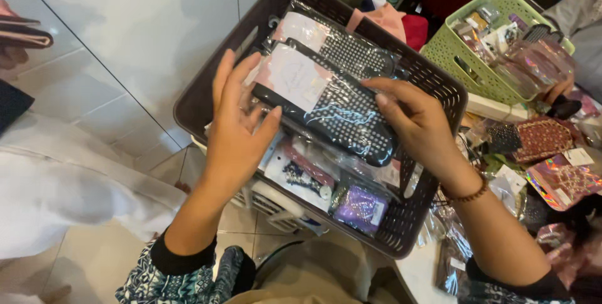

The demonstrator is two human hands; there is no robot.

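Note:
My left hand [235, 131] and my right hand [417, 125] both grip a flat black studded pouch [338, 112] sealed in clear plastic, with a pale card on its left end. I hold it over a dark brown plastic basket [200, 90]. A second similar studded pouch [348, 50] lies in the basket behind it. Beneath are more wrapped items, among them a glittery purple one [360, 207]. A bead bracelet circles my right wrist.
A green basket [448, 50] full of wrapped small goods stands at the upper right. Shiny holographic and red patterned pouches [552, 153] lie at the right. White tiled floor spreads at the left, with white cloth at the lower left.

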